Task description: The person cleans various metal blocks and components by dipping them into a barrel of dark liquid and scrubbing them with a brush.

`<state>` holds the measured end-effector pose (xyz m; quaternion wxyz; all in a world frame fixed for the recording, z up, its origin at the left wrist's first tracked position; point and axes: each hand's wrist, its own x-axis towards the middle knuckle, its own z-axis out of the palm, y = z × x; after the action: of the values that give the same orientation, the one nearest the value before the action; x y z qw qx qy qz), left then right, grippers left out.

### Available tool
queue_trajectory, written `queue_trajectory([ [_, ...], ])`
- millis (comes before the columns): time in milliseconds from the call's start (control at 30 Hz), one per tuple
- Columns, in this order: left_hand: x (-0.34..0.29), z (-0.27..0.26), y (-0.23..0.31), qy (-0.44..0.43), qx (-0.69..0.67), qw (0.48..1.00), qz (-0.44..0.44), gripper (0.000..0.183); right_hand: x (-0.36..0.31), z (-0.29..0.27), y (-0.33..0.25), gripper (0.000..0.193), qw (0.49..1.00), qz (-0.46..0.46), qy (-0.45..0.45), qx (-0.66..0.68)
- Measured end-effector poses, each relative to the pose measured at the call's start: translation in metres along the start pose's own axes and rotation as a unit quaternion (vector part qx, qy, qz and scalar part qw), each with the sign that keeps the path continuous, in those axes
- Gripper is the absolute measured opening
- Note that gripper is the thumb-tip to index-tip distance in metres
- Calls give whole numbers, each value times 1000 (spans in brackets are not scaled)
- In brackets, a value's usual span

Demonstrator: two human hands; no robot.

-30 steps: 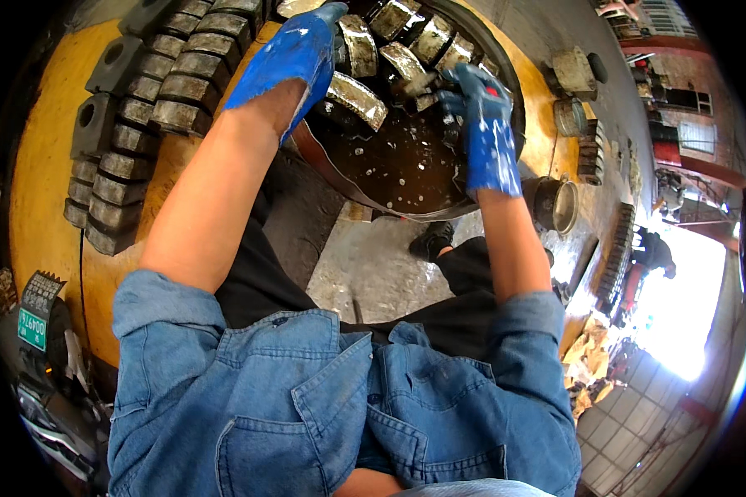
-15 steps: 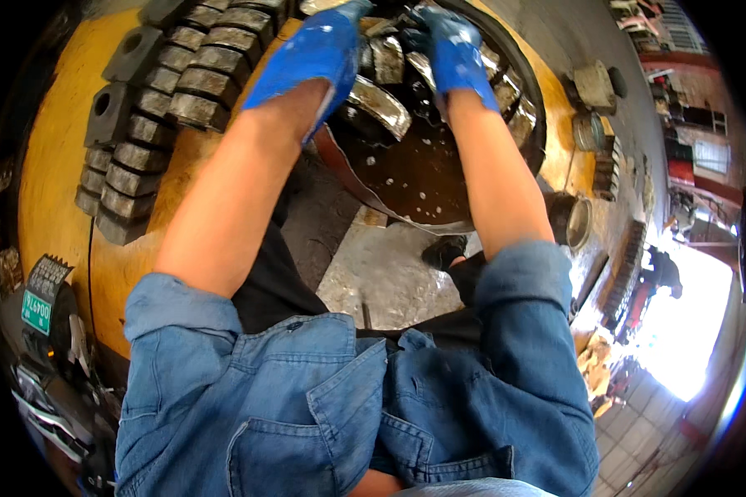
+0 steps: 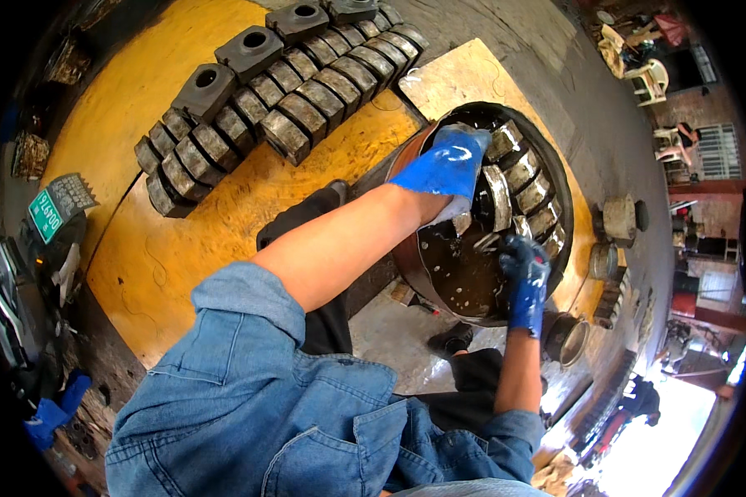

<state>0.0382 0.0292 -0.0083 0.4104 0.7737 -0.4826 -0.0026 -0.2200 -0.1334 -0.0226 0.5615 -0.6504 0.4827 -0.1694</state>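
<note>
A round metal tub holds murky brown liquid with light specks on it. Inside, several wet, curved metal blocks are lined up along the right wall, and another block leans near the middle. My left hand, in a blue glove, reaches over the tub's far left part; its fingers are hidden. Closer to me, my right hand wears a wet, dark blue glove and hovers over the liquid. Its fingers are closed, with a small shiny metal piece at their tips, too little of it showing to name.
Rows of curved metal blocks stand on the yellow tabletop at left. Dark blocks with round holes line their far side. Right of the tub are a metal ring and cylinders. A motorbike is at far left.
My view has swung, so tub and table sit lower and more to the right. My right hand has drawn back toward me from among the blocks; my left stays over the tub.
</note>
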Motion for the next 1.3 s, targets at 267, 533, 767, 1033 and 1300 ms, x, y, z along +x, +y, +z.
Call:
queue_trajectory([
  [267,9,-6,34,-33,-58,998,-20,48,85,-15,163,21,999,33,-2,-18],
  [533,2,-19,23,-30,-71,990,-116,40,3,22,-19,30,998,-40,11,-41],
  [767,12,-10,20,5,-306,931,-198,38,18,86,-69,23,990,-113,-41,-73],
  [1033,13,-11,3,-25,-95,994,-42,36,72,128,-67,25,949,-294,-62,-91],
  [1300,-4,-5,-3,101,7,994,35,38,14,61,-22,38,995,-76,-57,11],
])
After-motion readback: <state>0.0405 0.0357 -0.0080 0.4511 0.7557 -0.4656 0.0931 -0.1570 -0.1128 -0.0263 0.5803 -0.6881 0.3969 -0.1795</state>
